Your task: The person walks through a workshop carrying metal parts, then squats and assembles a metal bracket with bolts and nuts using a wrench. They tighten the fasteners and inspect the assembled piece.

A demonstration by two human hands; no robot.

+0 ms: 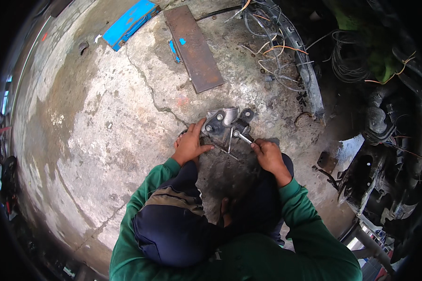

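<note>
A grey cast-metal bracket (pixel 218 136) with dark plates and several bolts sits on the concrete floor in front of my knees. My left hand (pixel 189 144) grips its left edge, with the thumb stretched toward its near side. In my right hand (pixel 269 155) is a silver wrench (pixel 244 137). The fingers are closed around its near end, and its far end meets a bolt head (pixel 236 133) on the bracket's right side. A thin metal rod (pixel 227 152) lies along the near edge of the bracket. The fingers under my left hand are partly hidden.
Beyond the bracket lies a long rusty steel plate (pixel 193 49). A blue metal case (pixel 130 24) is farther off to the left. Loose wires hang over a curved metal frame (pixel 306 70) at the right, with dark machine parts (pixel 361 173) nearer me.
</note>
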